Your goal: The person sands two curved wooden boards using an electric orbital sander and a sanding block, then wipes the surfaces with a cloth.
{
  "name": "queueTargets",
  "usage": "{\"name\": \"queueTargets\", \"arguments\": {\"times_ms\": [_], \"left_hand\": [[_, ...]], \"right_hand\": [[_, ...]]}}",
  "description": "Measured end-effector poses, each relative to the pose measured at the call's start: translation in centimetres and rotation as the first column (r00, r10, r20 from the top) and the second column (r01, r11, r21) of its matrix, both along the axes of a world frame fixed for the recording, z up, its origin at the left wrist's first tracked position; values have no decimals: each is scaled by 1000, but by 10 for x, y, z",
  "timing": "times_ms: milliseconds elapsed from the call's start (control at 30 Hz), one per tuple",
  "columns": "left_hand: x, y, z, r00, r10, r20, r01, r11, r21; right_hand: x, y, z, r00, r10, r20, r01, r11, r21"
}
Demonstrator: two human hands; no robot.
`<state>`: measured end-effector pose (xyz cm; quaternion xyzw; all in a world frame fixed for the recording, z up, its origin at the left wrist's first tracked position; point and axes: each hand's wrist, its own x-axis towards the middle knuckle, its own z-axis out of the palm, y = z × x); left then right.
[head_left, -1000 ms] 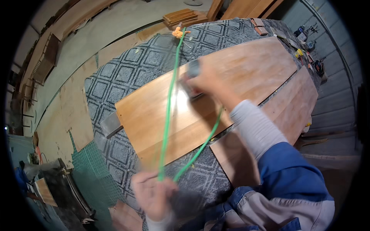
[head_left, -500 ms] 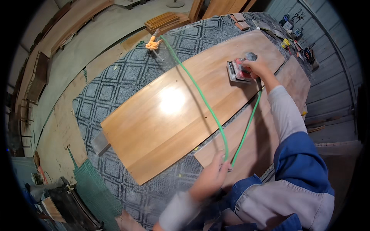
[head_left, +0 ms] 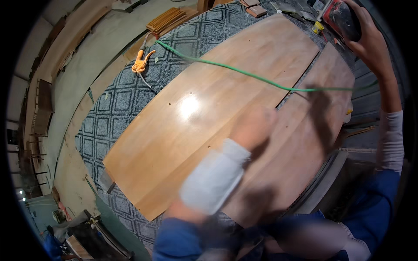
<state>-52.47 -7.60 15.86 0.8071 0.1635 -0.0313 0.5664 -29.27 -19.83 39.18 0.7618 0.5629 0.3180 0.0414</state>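
High at the right, my right hand [head_left: 370, 45] grips a red and dark palm sander [head_left: 340, 17], lifted off the wood. My left hand [head_left: 254, 126] is over the right part of a large wooden panel [head_left: 174, 148]. Motion smears its fingers, so I cannot make out their pose or any hold. A green air hose [head_left: 244, 75] stretches across above the panel toward my right forearm. Alongside lies a second wooden panel [head_left: 300, 143], split from the first by a narrow gap. Glare brightens part of the large panel.
Grey patterned cloth [head_left: 115, 117] covers the table under the panels. An orange blow gun [head_left: 139, 65] lies at its far left. Stacked wood strips [head_left: 167, 19] stand beyond. Sanding blocks [head_left: 254, 9] and a yellow container [head_left: 318, 28] are at the far right.
My right hand has raised the sander from the large panel to the upper right. My left hand has moved up and away from the green hose, which now runs across toward the right.
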Motion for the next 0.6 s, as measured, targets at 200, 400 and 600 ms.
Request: {"name": "queueTargets", "arguments": {"times_ms": [200,400,600], "left_hand": [[-87,221,-65,548,606,577,-787,139,601],[-104,310,-126,453,879,151,-633,198,748],[-146,308,-106,639,768,33,-549,426,719]], "right_hand": [[-37,22,-95,679,364,-638,-308,930,203],[-119,96,-199,479,255,-840,-393,918,54],[-147,135,-237,460,225,-859,-379,924,39]]}}
